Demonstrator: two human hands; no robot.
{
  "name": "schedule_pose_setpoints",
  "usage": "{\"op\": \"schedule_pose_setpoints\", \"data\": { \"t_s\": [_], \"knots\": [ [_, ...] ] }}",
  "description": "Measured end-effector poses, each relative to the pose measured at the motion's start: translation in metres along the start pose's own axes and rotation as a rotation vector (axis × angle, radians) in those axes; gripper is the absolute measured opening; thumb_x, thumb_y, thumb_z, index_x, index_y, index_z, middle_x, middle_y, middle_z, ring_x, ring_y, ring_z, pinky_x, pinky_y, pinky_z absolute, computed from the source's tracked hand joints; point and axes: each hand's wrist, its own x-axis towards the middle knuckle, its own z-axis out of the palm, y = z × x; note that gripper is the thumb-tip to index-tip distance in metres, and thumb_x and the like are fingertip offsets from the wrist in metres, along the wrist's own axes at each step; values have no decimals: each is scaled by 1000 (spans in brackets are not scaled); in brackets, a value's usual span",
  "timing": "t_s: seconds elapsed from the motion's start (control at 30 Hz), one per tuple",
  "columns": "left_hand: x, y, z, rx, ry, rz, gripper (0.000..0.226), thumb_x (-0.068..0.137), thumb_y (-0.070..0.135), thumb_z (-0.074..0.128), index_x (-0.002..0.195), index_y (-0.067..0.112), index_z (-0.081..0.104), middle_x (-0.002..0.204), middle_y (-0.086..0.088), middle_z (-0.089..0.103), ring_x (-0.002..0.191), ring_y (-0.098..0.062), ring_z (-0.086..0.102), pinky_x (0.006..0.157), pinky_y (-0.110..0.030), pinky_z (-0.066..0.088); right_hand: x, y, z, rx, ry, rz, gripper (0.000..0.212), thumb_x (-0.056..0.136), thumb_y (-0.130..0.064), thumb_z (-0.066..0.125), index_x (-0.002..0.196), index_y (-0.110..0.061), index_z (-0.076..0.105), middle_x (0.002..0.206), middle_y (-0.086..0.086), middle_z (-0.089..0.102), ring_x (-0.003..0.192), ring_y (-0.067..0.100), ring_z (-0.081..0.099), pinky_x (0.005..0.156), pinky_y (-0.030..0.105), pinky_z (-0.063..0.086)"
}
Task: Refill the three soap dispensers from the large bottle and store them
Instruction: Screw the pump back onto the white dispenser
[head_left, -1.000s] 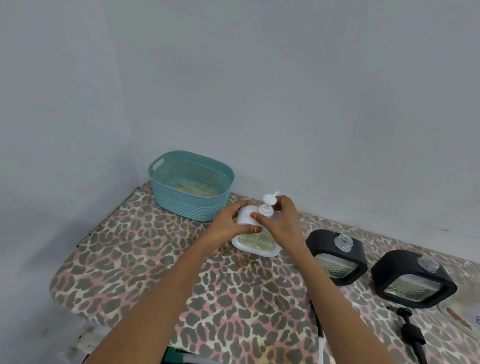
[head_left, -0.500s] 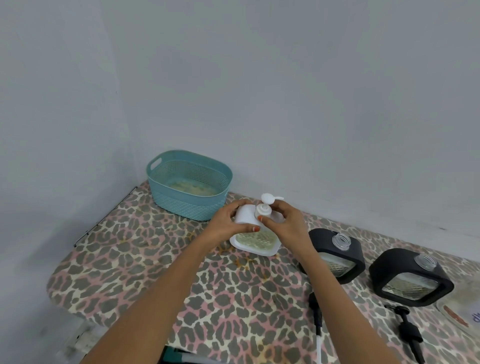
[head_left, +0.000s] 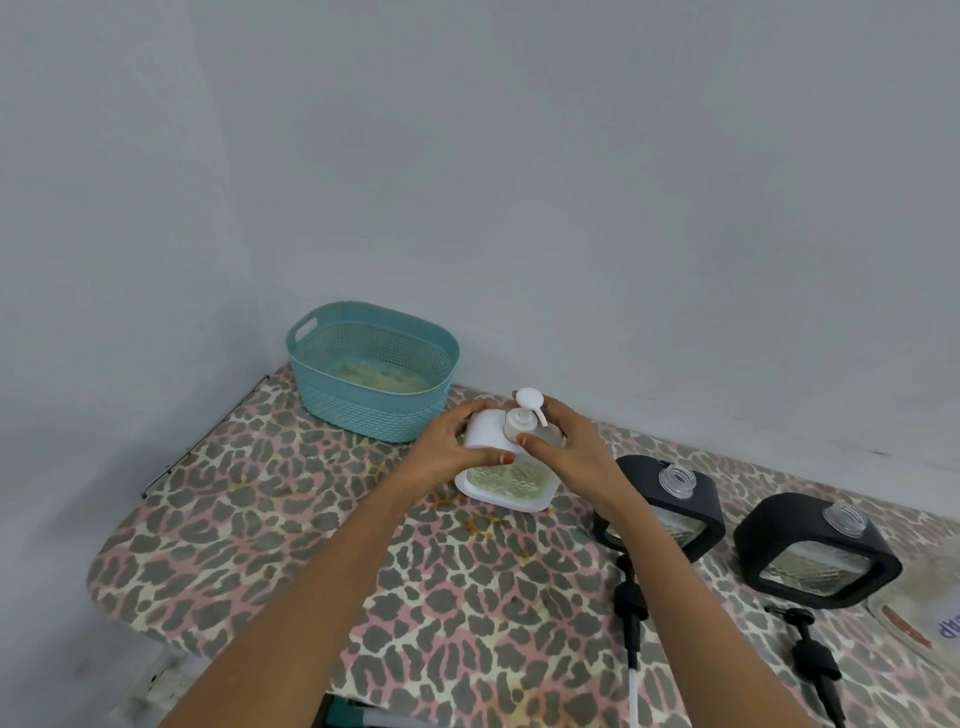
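Soft, flat, fairly dim light, no clear source. The basket (head_left: 371, 371) casts only a faint shadow on the table (head_left: 249, 493) (no hard edges anywhere). Right of the basket the white dispenser (head_left: 485, 434) looks slightly washed out. Left of the basket the table edge bows from lens distortion; the corners go soft.

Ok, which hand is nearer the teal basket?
Left. The left hand grips the white soap dispenser on the side facing the teal basket; the right hand holds its far side, farther away.
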Motion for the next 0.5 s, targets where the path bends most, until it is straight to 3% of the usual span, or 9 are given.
{"op": "schedule_pose_setpoints", "data": {
  "t_s": [0.1, 0.2, 0.33, 0.5],
  "knots": [
    [-1, 1, 0, -4, 0, 6, 54, 66, 14, 80, 99, 43, 49, 120, 3, 54, 116, -20, 53, 99, -42, 46, 3, 1, 1, -20, 61, 9, 35, 83, -13, 64, 117, -13, 57, 112, -1, 61, 103, 11, 54, 85, 21, 39],
    [-1, 2, 0, -7, -3, 14, 55, 66, 12, 80, 100, 42, 49, 120, 3, 55, 115, -20, 53, 99, -42, 46, 9, 3, 12, -37, 180, 42, 41, 78, -15, 71, 114, -9, 52, 107, -1, 54, 98, 11, 51, 78, 17, 37],
    [0, -1, 0, -9, -6, 5, 59, 65, 14, 81, 110, 36, 50, 125, 0, 56, 115, -19, 55, 99, -42, 47, 13, 5, 24, -44, 278, 40, 41, 75, -15, 73, 104, -16, 44, 103, -1, 48, 92, 10, 47, 68, 8, 35],
    [1, 0, 0, 7, 0, -4, 62, 65, 16, 81, 114, 32, 49, 126, -2, 56, 114, -19, 55, 98, -42, 47, 7, 2, 16, 5, 179, 10, 42, 81, -18, 68, 118, -18, 49, 107, -11, 50, 97, 5, 48, 73, 4, 36]
  ]
}}
